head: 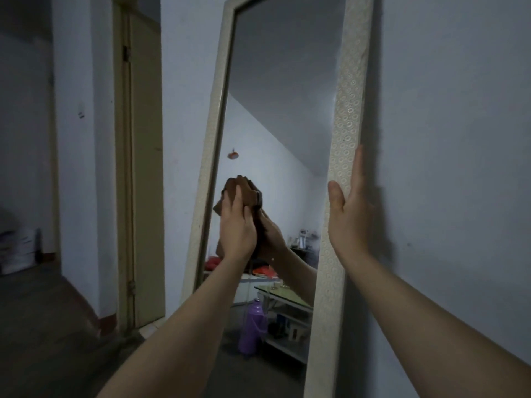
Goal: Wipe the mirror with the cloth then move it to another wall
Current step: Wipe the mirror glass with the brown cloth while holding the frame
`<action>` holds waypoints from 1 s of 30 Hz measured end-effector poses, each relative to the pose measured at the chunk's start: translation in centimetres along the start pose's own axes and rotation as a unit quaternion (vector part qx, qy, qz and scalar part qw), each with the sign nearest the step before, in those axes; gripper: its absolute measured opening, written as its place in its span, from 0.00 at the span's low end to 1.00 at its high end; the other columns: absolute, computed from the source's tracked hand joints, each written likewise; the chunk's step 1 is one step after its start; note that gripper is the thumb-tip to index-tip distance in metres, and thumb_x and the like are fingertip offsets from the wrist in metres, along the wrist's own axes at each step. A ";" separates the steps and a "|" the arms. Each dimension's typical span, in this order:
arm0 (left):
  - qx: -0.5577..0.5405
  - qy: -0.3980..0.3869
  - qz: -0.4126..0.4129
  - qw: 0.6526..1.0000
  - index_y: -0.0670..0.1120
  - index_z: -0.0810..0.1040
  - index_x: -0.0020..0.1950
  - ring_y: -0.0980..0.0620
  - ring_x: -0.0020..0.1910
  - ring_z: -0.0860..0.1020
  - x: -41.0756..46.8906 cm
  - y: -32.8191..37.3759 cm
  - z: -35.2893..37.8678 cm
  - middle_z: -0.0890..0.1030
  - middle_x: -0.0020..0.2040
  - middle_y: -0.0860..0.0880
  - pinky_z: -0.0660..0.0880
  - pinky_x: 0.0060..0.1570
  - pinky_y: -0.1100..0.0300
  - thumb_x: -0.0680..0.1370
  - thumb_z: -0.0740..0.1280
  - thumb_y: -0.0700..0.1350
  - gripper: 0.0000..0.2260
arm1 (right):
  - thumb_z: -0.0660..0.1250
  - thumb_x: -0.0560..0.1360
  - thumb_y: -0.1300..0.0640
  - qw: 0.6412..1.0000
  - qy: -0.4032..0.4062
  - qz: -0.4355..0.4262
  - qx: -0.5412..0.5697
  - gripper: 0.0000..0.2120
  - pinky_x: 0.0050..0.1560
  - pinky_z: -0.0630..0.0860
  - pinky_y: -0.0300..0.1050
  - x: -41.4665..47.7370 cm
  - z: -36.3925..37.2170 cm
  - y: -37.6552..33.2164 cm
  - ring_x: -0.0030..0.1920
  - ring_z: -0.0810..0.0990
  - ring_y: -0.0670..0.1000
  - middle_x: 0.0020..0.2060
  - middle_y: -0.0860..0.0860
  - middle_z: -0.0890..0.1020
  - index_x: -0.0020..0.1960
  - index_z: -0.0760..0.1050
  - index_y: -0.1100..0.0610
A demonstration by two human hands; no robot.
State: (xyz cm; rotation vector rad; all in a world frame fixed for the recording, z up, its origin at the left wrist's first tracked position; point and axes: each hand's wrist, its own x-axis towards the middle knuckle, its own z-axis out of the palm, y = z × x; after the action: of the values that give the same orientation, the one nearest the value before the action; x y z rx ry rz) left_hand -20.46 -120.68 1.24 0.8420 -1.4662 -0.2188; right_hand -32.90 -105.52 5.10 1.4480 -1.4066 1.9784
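A tall mirror point(287, 90) in a cream patterned frame point(346, 130) leans against the white wall. My left hand point(237, 225) presses a brown cloth point(244, 191) flat against the glass near the frame's left side, about mid-height. My right hand point(349, 214) grips the frame's right edge, thumb on the front and fingers along the outer side. The glass reflects my left hand and the cloth.
A cream door point(145, 168) in its frame stands just left of the mirror. A dark hallway point(26, 196) opens at far left, with white bags on the floor. The wall point(459, 139) runs on to the right. Reflected in the glass are a table and a purple bottle.
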 end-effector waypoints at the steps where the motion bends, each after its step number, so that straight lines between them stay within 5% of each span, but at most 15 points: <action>1: 0.000 -0.016 0.014 1.000 0.58 0.55 0.76 0.48 0.74 0.63 -1.3 1.0 0.3 0.58 0.78 0.51 0.64 0.72 0.48 0.82 0.53 0.45 0.23 | 0.58 0.80 0.54 1.000 -0.004 0.005 0.007 0.29 0.58 0.66 0.41 -0.6 0.0 0.2 0.62 0.73 0.53 0.69 0.49 0.72 0.76 0.49 0.44; 5: -0.017 -0.074 0.108 0.991 0.59 0.52 0.77 0.48 0.77 0.57 -6.4 4.6 1.4 0.53 0.79 0.50 0.61 0.74 0.46 0.80 0.49 0.47 0.25 | 0.56 0.81 0.53 0.999 -0.012 0.041 0.035 0.28 0.63 0.63 0.38 -3.3 0.2 1.5 0.70 0.68 0.52 0.66 0.34 0.63 0.76 0.49 0.42; 9: -0.037 -0.094 0.170 0.980 0.59 0.54 0.77 0.52 0.78 0.53 -9.0 6.7 1.9 0.53 0.79 0.52 0.59 0.74 0.49 0.80 0.53 0.42 0.27 | 0.58 0.80 0.53 0.996 0.011 0.071 0.053 0.27 0.61 0.64 0.37 -5.7 0.4 2.4 0.66 0.72 0.51 0.70 0.45 0.69 0.76 0.53 0.46; 13: -0.030 -0.113 0.206 0.971 0.56 0.55 0.77 0.55 0.78 0.50 -8.1 5.1 1.5 0.52 0.79 0.53 0.55 0.76 0.51 0.82 0.55 0.40 0.25 | 0.59 0.79 0.52 0.996 0.008 0.069 0.059 0.28 0.64 0.63 0.37 -6.2 0.3 2.8 0.68 0.70 0.50 0.72 0.45 0.68 0.76 0.53 0.46; 19: -0.018 -0.032 0.021 0.999 0.54 0.58 0.77 0.49 0.75 0.62 -4.8 -0.1 -0.8 0.58 0.78 0.51 0.58 0.74 0.56 0.80 0.54 0.35 0.27 | 0.59 0.79 0.52 0.997 -0.002 0.065 0.042 0.28 0.64 0.63 0.38 -6.2 -0.1 3.0 0.69 0.69 0.52 0.72 0.44 0.67 0.76 0.53 0.45; 23: -0.018 -0.008 -0.069 0.997 0.57 0.54 0.77 0.48 0.74 0.64 -6.0 -0.3 -0.8 0.58 0.78 0.52 0.62 0.73 0.48 0.82 0.54 0.41 0.26 | 0.59 0.79 0.50 0.998 -0.002 0.061 0.031 0.28 0.62 0.65 0.38 -6.3 -0.2 3.1 0.69 0.70 0.53 0.72 0.45 0.68 0.76 0.53 0.45; 27: 0.021 -0.053 0.058 0.997 0.61 0.49 0.77 0.48 0.76 0.60 -10.7 3.0 1.1 0.51 0.79 0.52 0.66 0.70 0.45 0.80 0.53 0.44 0.28 | 0.59 0.79 0.51 0.997 0.000 0.060 0.043 0.27 0.58 0.60 0.30 -6.5 -0.2 3.0 0.69 0.69 0.50 0.71 0.42 0.67 0.76 0.53 0.45; 30: -0.006 -0.084 0.158 0.984 0.60 0.50 0.77 0.53 0.78 0.53 -11.7 5.0 1.8 0.51 0.80 0.53 0.62 0.73 0.50 0.81 0.55 0.43 0.27 | 0.60 0.79 0.51 0.996 0.002 0.069 0.064 0.28 0.64 0.65 0.37 -7.1 -0.1 3.0 0.67 0.72 0.50 0.69 0.40 0.68 0.76 0.53 0.43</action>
State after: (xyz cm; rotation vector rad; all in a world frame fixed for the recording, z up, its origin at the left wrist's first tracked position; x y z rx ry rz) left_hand -25.59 -110.69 -4.97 0.5802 -1.7325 -0.0601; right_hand -31.99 -104.88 -2.56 1.4339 -1.4361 2.1915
